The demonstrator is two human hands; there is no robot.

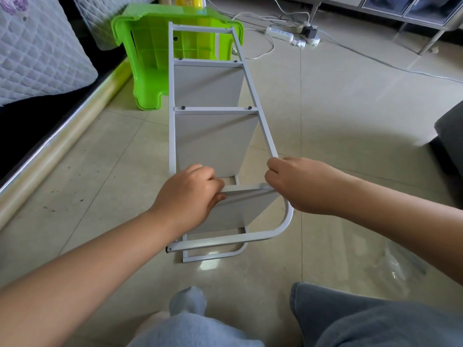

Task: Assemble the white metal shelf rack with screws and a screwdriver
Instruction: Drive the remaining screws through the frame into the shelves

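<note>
The rack (215,131) lies on its side on the tiled floor (338,121), running away from the person, its far end against a green stool (147,71) that is tipped over. Two shelf panels stand fixed between the side frames, with dark screws (183,107) showing at the crossbars. A third panel (240,209), nearest the person, sits tilted between the frames near the rounded end of the rack.

The left hand (188,196) has its fingers curled round the left end of that panel's upper edge. The right hand (298,184) grips the right end of the same edge, where it meets the upper frame tube, fingers curled over it.

Left of the rack runs the edge of a bed (50,151) with a quilted cover (37,58). Beyond the rack, a power strip (280,33) with plugs and white cables lies on the floor. Clear plastic wrapping (400,266) lies at the right, near the person's knee (350,316). A socked foot (188,300) shows at the bottom.
</note>
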